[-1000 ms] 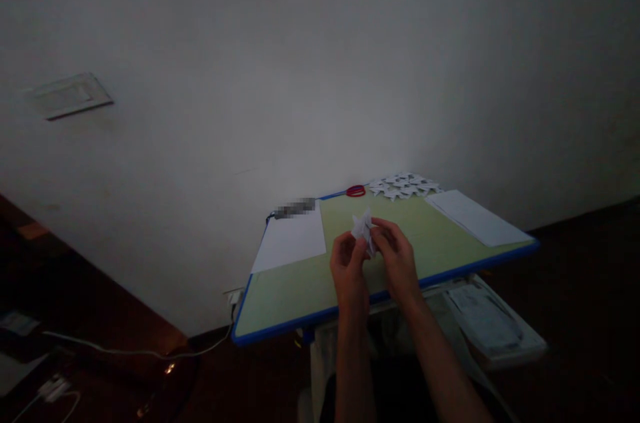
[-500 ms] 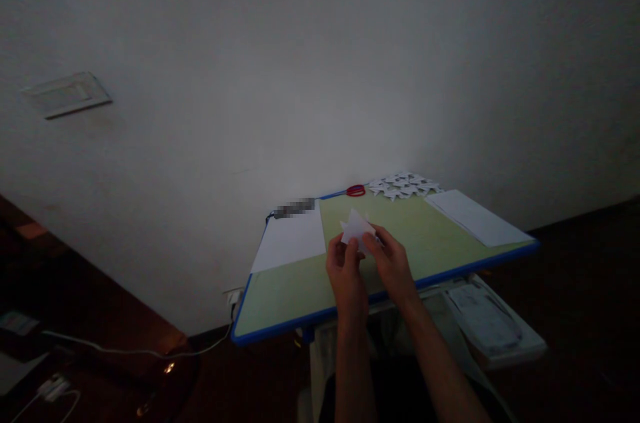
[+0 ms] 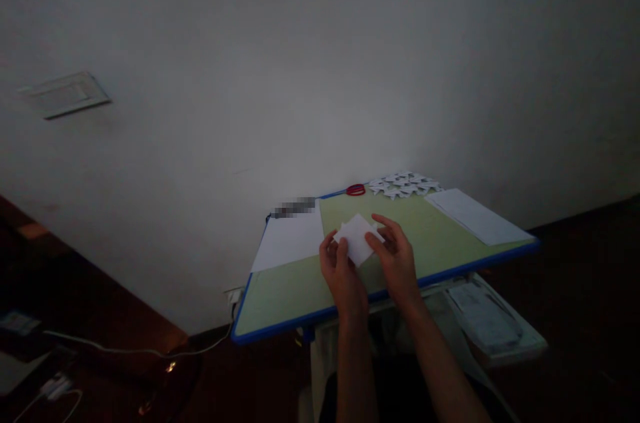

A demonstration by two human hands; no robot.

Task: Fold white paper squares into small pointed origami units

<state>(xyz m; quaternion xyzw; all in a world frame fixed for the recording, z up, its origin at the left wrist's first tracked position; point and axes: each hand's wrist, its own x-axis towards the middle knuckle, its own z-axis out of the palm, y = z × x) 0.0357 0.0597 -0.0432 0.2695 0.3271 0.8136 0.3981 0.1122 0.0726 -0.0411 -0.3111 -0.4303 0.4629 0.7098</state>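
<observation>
A small folded white paper (image 3: 357, 240) is held up above the green tabletop, its face a tilted square with extra points showing behind the upper edges. My left hand (image 3: 341, 270) grips its left corner, thumb on the front and fingers curled behind. At the right corner, my right hand (image 3: 397, 260) pinches it with the thumb in front; the index finger sticks out beyond the paper. The far side of the paper is hidden from me.
The blue-edged table (image 3: 285, 303) stands against a wall. Along its back lie red-handled scissors (image 3: 355, 190) and a cluster of folded white paper pieces (image 3: 404, 184). White sheets (image 3: 290, 243) lie at left, and a paper stack (image 3: 477, 216) at right. An open drawer (image 3: 493, 320) juts out below.
The paper now shows a broader, flatter square instead of a pointed shape. My hands have moved slightly apart, and my right index finger has lifted away from the paper.
</observation>
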